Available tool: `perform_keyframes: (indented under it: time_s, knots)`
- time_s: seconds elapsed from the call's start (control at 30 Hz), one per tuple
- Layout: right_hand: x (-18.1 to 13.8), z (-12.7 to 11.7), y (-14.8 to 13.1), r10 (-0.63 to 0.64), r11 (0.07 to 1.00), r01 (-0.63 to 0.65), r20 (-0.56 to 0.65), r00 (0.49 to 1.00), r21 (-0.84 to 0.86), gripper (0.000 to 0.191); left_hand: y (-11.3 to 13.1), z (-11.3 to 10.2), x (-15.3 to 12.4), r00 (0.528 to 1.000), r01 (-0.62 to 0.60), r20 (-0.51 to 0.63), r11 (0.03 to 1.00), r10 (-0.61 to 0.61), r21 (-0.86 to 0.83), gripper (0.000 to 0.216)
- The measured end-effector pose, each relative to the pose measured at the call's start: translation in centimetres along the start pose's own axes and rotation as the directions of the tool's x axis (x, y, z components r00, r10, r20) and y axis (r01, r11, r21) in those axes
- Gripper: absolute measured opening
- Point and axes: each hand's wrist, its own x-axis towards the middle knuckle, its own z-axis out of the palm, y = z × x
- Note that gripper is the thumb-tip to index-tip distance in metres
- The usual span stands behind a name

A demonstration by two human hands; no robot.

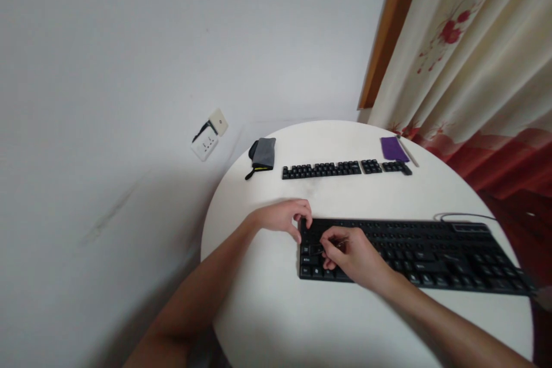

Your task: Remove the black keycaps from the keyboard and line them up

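A black keyboard (431,253) lies on a round white table (267,299), its cable running off at the far right. My left hand (282,217) grips the keyboard's far left corner, fingers curled over the edge. My right hand (351,256) rests over the left end of the keys, fingers pinched on a thin metal tool (334,246) whose tip points at a key. Behind the keyboard, rows of loose black keycaps (321,169) lie lined up on the table.
A grey and black pouch (262,155) sits at the table's far left edge. A purple cloth (393,149) and a thin pen-like stick (407,151) lie at the far right. A wall socket (209,135) is on the wall; a curtain (474,69) hangs at right.
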Motion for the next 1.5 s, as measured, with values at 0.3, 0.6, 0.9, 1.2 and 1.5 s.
perform_keyframes:
  time_s: [0.3, 0.6, 0.9, 1.2, 1.5]
  knots:
    - [0.2, 0.9, -1.2, -0.113, 0.963, 0.125, 0.064, 0.992, -0.238, 0.023, -0.8, 0.1, 0.3, 0.998, -0.029, 0.065, 0.987, 0.019, 0.156, 0.030]
    - [1.7, 2.8, -3.4, -0.216, 0.727, 0.289, 0.193, 0.957, -0.623, 0.020, -0.4, 0.1, 0.3, 0.998, -0.037, 0.063, 0.990, 0.029, 0.137, 0.021]
    - [2.1, 2.3, -3.3, -0.253, 0.694, 0.304, 0.174, 0.952, -0.653, 0.021, -0.4, 0.3, 0.2, 0.998, -0.055, 0.039, 0.982, 0.048, 0.179, 0.027]
    - [1.3, 0.6, -0.1, -0.133, 0.987, 0.141, 0.098, 0.986, -0.073, 0.013, -0.5, 0.2, 0.1, 0.997, -0.057, 0.064, 0.984, 0.046, 0.171, 0.032]
    - [1.3, -0.7, -0.1, -0.111, 0.939, 0.124, -0.061, 0.992, 0.320, 0.023, 0.4, -0.5, -0.4, 0.995, -0.080, -0.046, 0.993, 0.085, 0.088, 0.048]
